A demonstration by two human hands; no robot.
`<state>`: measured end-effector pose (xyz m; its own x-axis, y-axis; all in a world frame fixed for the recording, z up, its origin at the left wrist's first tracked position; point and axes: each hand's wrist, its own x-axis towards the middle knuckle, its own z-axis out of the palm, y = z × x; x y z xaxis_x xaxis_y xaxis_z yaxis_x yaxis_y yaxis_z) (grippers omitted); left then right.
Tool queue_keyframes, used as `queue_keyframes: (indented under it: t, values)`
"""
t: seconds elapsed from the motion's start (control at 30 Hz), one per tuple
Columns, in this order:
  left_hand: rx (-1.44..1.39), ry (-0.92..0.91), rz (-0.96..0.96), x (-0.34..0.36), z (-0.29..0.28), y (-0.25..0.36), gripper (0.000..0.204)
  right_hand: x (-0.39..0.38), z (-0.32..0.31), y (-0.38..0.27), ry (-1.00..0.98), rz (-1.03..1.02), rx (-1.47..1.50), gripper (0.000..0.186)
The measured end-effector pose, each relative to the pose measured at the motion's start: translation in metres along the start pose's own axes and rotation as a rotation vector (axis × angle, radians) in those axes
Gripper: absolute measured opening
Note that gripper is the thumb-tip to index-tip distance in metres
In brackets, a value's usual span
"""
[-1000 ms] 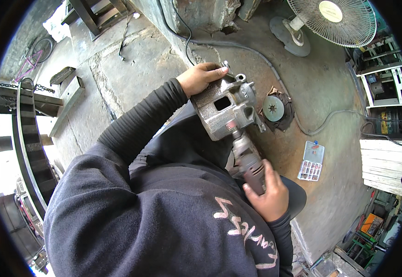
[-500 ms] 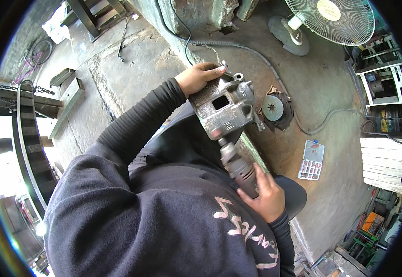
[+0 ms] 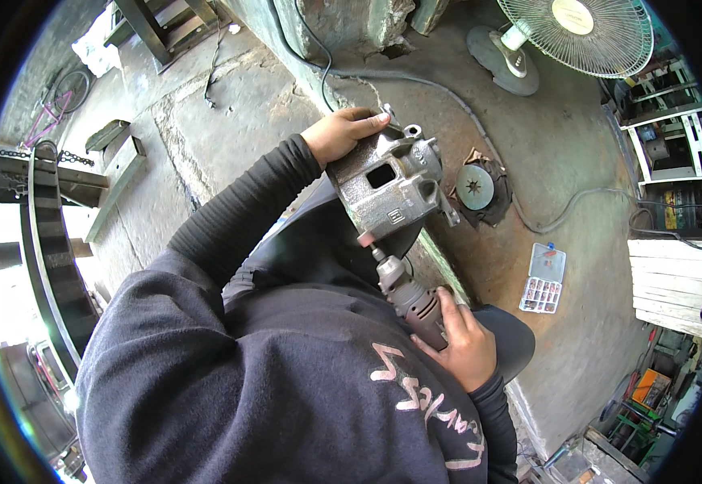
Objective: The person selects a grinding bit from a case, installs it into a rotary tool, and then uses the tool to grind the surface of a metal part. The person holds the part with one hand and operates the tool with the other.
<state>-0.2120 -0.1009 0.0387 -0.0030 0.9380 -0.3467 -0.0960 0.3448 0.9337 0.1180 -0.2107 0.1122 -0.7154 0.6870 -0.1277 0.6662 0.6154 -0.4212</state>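
A grey cast-metal housing, which looks like a brake caliper (image 3: 395,181), has a rectangular window through its face and lugs on its right side. At its upper left edge my left hand (image 3: 341,135) grips it, thumb on top. My right hand (image 3: 462,343) is wrapped round the body of a dark rotary grinder (image 3: 415,300). The tool points up and left. Its small reddish grinding stone (image 3: 366,239) is at the caliper's lower edge; whether it touches the metal I cannot tell.
Right of the caliper, a round metal disc (image 3: 475,187) lies on dark wrapping on the floor. Farther right sits an open compartment box (image 3: 542,278) of small bits. A fan (image 3: 520,60) stands at the far right. A grey cable (image 3: 456,93) crosses the floor.
The grinder's tip has shifted slightly left along the caliper's lower edge, and its stone shows more plainly. The caliper has moved a little left in view, still in my left hand.
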Motion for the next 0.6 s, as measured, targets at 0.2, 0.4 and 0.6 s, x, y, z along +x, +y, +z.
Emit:
queue_keyframes:
  t: [0.2,0.4,0.6]
  values:
    - [-0.030,-0.020,-0.023,0.0029,-0.0025,-0.0041,0.048,-0.0013,-0.0007,0.0021,0.106,0.128,0.000,0.076]
    - [-0.049,-0.024,-0.019,0.0050,-0.0024,-0.0066,0.047,-0.0032,0.0021,0.0023,0.157,0.203,-0.014,0.076]
    - [-0.015,-0.016,-0.004,0.0045,-0.0018,-0.0048,0.046,0.0011,0.0034,0.0003,0.125,0.073,-0.038,0.076]
